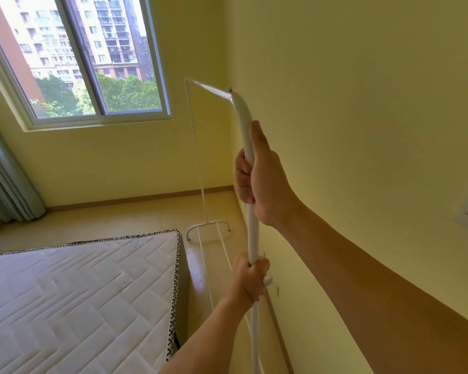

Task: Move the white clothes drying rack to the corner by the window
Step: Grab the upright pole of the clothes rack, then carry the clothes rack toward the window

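Note:
The white clothes drying rack (pixel 244 122) stands along the right wall, between the wall and the mattress. Its near upright runs through both my hands, and its top bar reaches to the far upright near the room corner. The far foot (pixel 208 225) rests on the floor close to that corner. My right hand (pixel 260 174) grips the near upright high up. My left hand (pixel 250 275) grips the same upright lower down, just above a round knob. The near foot is out of sight below the frame.
A bare quilted mattress (pixel 79 292) fills the lower left. The window (pixel 87 55) is in the far wall, with a grey curtain (pixel 8 179) at the left. A narrow strip of floor (pixel 216 206) runs between mattress and right wall (pixel 362 103).

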Demonstrator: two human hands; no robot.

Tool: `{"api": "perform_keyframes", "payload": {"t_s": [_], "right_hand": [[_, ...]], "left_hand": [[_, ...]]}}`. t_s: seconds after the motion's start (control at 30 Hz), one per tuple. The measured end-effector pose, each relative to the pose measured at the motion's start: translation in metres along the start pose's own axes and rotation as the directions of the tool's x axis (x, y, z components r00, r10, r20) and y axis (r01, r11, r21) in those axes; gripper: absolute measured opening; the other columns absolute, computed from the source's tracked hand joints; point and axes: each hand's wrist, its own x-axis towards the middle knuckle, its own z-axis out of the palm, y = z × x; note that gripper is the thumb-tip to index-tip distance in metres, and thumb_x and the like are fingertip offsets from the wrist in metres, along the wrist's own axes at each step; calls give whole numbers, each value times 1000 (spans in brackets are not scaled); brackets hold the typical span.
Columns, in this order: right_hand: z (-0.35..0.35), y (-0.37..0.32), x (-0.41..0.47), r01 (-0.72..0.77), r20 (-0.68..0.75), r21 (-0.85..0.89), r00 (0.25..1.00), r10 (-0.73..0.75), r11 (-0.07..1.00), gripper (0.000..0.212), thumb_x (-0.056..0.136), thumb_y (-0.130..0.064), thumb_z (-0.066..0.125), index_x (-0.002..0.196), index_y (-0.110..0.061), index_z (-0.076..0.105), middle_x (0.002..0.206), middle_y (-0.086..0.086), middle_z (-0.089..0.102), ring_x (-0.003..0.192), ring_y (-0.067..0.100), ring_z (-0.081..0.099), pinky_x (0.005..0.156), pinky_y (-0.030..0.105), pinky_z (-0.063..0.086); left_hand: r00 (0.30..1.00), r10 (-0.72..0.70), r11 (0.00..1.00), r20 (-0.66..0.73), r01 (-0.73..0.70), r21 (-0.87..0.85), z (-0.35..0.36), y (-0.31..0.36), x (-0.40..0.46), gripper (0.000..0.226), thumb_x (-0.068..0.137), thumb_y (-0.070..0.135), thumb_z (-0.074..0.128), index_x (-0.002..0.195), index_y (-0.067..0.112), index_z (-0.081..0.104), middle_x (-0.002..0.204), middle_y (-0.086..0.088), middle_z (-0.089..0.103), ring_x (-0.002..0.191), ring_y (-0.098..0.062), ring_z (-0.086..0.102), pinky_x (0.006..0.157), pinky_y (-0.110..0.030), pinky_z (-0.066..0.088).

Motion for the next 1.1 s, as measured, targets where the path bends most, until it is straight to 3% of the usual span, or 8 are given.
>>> {"api": "perform_keyframes", "payload": {"t_s": [0.3,0.47,0.63,0.87,1.1], "right_hand": [[-12,9,67,8,42,-6,999,-8,1000,57,95,-63,33,58,-20,27,52,1,21,39,13,18,43,29,11],[-16,23,115,-1,51,8,999,1,1000,58,94,-65,34,56,-21,28,49,-2,23,40,13,18,40,25,13],[-11,34,155,-5,45,6,999,5,1000,58,93,-66,34,56,-21,28,47,-2,23,40,13,18,39,24,15],[6,50,209,-10,60,-4,998,10,1000,59,93,-66,34,55,-21,30,49,-1,24,45,15,17,47,34,10],[17,65,263,-28,76,-1,997,28,1000,59,92,-67,36,54,-22,29,47,-3,24,42,14,17,41,26,12]], "left_hand": [[998,5,999,-55,-3,43,-3,3,68,15,65,19,46,54,14,39,34,8,40,33,-14,39,35,-21,34],[998,10,998,-62,-5,70,-13,1,112,25,67,19,45,42,25,40,34,7,40,33,-13,38,35,-22,35],[998,16,997,-55,-12,78,-27,-3,151,20,68,21,46,49,21,39,33,7,41,33,-11,40,34,-21,36],[997,17,998,-79,-12,63,-52,-2,204,21,68,20,46,49,21,37,45,4,37,31,-6,42,34,-19,36],[996,16,998,-86,-10,67,-74,-6,257,28,67,19,46,44,25,32,47,0,33,29,-4,44,35,-19,34]]}}
